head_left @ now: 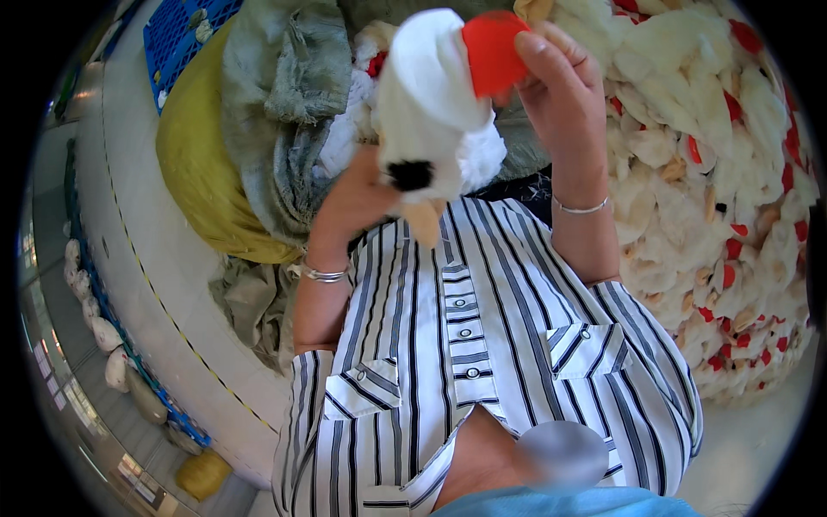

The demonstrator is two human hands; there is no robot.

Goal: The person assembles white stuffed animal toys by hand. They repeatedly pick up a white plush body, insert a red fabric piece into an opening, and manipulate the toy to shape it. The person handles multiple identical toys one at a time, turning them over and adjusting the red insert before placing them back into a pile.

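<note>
A white plush toy piece (431,73) is held up in front of my chest, with a red flap (495,53) at its top right, a black patch (410,175) lower down and a tan tip (422,224) at the bottom. My right hand (560,73) is closed on the red flap, pinching it between thumb and fingers. From the lower left, my left hand (360,194) grips the plush piece; most of its fingers are hidden behind the white fabric. White fluffy material (482,159) shows at the piece's right side.
To the right lies a big heap of similar white, red and tan plush pieces (680,198). Grey-green sacking (280,86) and a full yellow-green sack (194,164) stand at the left. Behind them is a blue plastic crate (177,43). Filled sacks (108,336) line the far left.
</note>
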